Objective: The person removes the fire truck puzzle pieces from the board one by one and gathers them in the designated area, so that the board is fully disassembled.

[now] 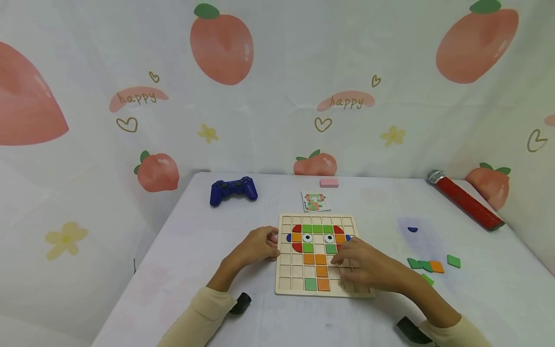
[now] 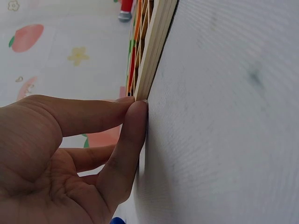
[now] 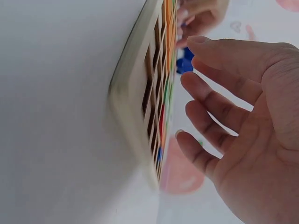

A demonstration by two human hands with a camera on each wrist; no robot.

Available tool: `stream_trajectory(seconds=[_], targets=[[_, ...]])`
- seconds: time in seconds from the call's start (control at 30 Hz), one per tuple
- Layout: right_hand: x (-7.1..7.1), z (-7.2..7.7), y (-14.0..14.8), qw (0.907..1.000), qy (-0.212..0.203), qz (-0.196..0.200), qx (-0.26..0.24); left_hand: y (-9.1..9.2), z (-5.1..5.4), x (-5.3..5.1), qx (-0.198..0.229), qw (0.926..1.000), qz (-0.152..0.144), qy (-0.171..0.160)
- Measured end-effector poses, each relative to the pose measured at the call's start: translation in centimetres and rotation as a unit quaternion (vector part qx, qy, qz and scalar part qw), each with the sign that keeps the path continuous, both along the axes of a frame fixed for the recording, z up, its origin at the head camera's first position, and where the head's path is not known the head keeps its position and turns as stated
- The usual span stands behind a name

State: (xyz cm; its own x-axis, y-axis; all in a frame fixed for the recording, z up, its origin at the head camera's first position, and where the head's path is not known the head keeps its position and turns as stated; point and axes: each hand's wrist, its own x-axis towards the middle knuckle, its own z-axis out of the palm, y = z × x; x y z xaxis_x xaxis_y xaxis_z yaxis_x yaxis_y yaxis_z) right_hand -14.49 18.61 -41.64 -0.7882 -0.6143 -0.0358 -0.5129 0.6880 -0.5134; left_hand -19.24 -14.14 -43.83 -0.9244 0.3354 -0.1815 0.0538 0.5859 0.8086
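A wooden grid board lies on the table, with coloured tiles set in its squares. Red, green, orange and blue tiles form a face with two eye tiles; orange tiles run down below it. At the board's left edge, my left hand pinches the rim between thumb and finger, as the left wrist view shows. My right hand hovers over the board's right side and covers some squares. Its fingers are loosely bent and hold nothing in the right wrist view.
Loose green and orange tiles lie right of the board, with a blue half-round piece farther back. Behind the board are a pattern card and a pink block. A blue game controller and a red microphone lie toward the back corners.
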Motion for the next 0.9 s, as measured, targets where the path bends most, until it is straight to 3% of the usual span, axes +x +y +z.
stream_trajectory(seconds=[0.1,0.37,0.53,0.9], targets=[[0.2,0.1,1.3,0.9995,-0.005,-0.030,0.006,0.0,0.0,0.1,0.001,1.0000,-0.001,0.001],[0.8,0.0,5.3,0.9970,0.050,-0.054,-0.023,-0.1,-0.1,0.1,0.010,0.9999,-0.002,-0.002],[0.7,-0.2,7.8,0.9942,0.061,-0.086,-0.021,-0.1,-0.1,0.1,0.008,1.0000,-0.003,0.001],[1.1,-0.1,12.9,0.9821,0.036,-0.185,0.001,0.0,0.0,0.1,0.002,1.0000,0.000,0.005]])
